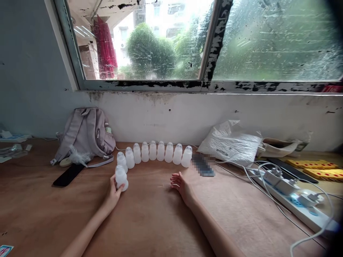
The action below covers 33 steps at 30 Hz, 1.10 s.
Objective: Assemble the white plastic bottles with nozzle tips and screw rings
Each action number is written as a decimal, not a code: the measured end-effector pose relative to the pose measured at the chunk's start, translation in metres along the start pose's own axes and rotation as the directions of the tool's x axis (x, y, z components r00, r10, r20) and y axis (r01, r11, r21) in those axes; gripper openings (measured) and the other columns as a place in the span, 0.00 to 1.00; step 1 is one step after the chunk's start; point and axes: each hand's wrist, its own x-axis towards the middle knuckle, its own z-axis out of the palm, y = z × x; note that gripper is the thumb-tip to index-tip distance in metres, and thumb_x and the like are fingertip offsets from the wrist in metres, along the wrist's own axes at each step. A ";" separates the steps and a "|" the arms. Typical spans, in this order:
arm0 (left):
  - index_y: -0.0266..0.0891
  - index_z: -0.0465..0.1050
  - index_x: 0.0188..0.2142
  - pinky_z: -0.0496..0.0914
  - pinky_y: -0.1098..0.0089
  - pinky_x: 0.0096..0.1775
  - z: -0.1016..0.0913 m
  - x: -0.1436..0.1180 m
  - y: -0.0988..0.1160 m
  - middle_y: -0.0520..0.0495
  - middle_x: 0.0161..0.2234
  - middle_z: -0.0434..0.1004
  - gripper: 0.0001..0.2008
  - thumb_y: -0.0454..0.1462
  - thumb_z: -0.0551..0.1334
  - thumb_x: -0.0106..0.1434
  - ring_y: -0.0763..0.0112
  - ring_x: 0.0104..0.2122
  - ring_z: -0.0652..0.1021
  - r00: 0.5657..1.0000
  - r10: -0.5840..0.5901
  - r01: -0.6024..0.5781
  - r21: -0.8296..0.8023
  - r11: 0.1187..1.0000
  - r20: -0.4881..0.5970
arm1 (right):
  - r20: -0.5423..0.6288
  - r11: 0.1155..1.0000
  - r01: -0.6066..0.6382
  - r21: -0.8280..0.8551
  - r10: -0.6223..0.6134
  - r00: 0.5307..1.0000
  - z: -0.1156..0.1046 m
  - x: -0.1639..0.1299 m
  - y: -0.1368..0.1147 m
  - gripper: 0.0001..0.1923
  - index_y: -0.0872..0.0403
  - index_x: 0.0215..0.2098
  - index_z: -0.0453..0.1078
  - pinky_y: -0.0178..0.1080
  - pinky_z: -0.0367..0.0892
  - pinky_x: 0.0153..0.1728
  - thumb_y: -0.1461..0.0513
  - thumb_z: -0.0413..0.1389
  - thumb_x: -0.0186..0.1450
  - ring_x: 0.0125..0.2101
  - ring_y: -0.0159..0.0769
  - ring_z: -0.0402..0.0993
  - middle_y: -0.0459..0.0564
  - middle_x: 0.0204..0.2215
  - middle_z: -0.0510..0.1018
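Hands first: left hand (pixel 114 191) is cupping a small white plastic bottle (pixel 121 177) mid-desk (pixel 150 221), looks like lining it up with the bottle row (pixel 155 151) curving toward the far edge; next needs a gentle nudge. Right hand (pixel 181 185) is resting loosely curled, holding nothing.

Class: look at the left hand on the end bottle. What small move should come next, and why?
Probably slide the bottle slightly inward. The left hand holds it upright at the near left end of the curved row of bottles, but it looks slightly out of line. The right hand rests empty on the table.
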 end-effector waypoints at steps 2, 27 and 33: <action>0.39 0.49 0.47 0.64 0.58 0.46 -0.014 0.012 -0.013 0.40 0.46 0.61 0.28 0.47 0.58 0.52 0.60 0.44 0.69 0.995 0.003 -0.003 0.006 1.000 -0.097 | 0.004 1.000 0.018 -0.022 -0.018 1.000 0.001 0.000 0.002 0.15 0.55 0.29 0.70 0.35 0.64 0.25 0.51 0.54 0.54 0.23 0.32 0.69 0.49 0.23 0.74; 0.41 0.63 0.43 0.63 0.62 0.47 0.101 0.011 0.061 0.45 0.42 0.66 0.12 0.37 0.53 0.59 0.65 0.45 0.68 0.860 0.425 -0.510 0.459 0.728 0.281 | -0.004 0.978 0.139 -0.154 -0.141 0.990 -0.003 -0.001 0.009 0.14 0.54 0.31 0.66 0.33 0.66 0.21 0.52 0.54 0.55 0.21 0.29 0.67 0.47 0.24 0.70; 0.38 0.65 0.42 0.63 0.62 0.46 0.139 0.022 0.032 0.43 0.42 0.66 0.12 0.37 0.53 0.58 0.64 0.44 0.68 0.942 0.200 -0.312 0.485 0.817 0.269 | -0.115 0.810 0.296 -0.506 -0.403 0.908 -0.012 0.006 0.019 0.15 0.53 0.37 0.64 0.37 0.69 0.24 0.54 0.52 0.54 0.25 0.34 0.69 0.48 0.29 0.70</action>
